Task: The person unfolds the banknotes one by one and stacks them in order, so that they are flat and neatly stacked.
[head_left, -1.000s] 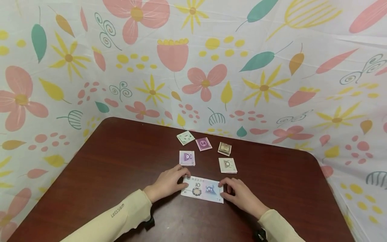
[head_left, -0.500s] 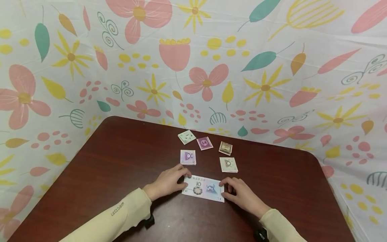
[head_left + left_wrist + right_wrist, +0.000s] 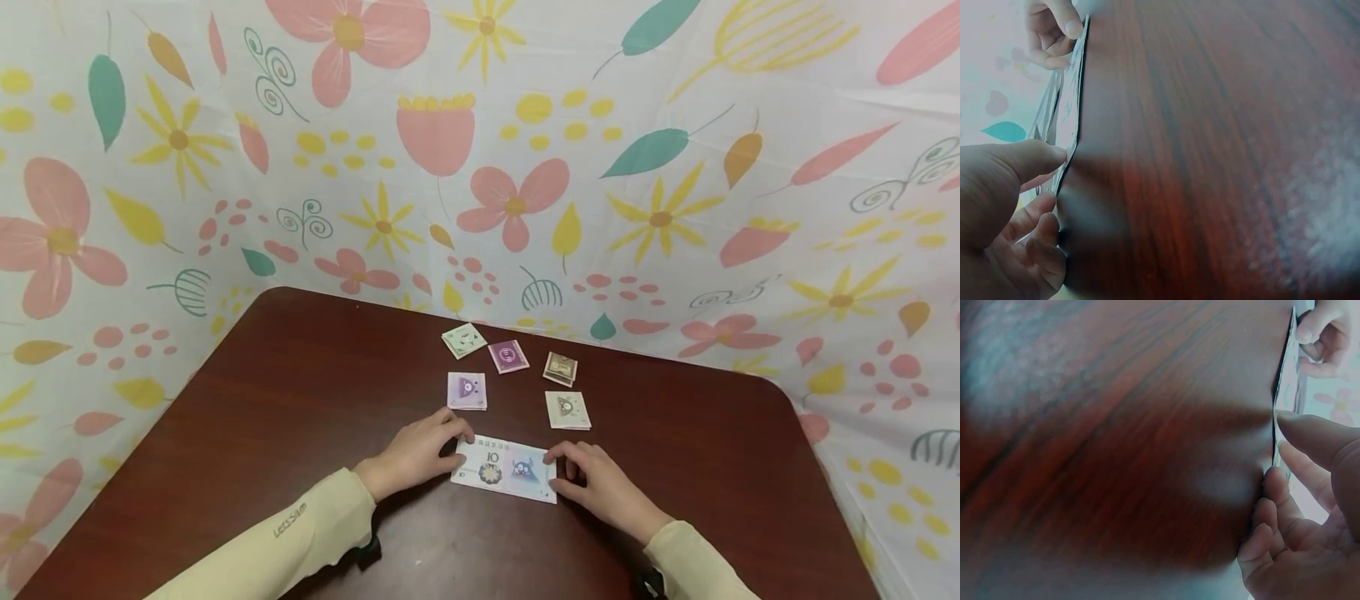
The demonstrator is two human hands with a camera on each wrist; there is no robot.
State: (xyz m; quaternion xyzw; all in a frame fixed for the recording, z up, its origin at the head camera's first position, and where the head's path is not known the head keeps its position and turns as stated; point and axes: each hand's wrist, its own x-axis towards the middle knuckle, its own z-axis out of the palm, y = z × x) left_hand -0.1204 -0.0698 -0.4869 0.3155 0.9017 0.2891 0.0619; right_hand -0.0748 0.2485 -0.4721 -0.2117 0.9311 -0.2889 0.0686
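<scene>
Left hand: so my left hand (image 3: 416,450) is holding the left end of the note, thumb sitting on the nearer side, index finger reaching the far corner. A small gap is showing between the two tips, and the rest of my fingers are curling in.
Right hand: pretty much mirroring that, my right hand (image 3: 600,483) is gripping the right end, index above, thumb closer to me, other fingers tucking under. How hard either one is squeezing, I can't tell.
Note: the printed note (image 3: 504,468) is stretching out flat between both hands, near the middle of the table (image 3: 300,400), a blue critter showing on its right half and a dark rosette left of that.
Folded papers: five little ones are lying farther off. The lilac one (image 3: 467,391) is sitting left, just past the note, and the pale grey one (image 3: 567,409) right. Behind them the green one (image 3: 464,340), the purple one (image 3: 508,356) and the brown one (image 3: 560,368) are making a loose row, left to right.
Sleeves: cream ones (image 3: 300,529) are covering my forearms.
</scene>
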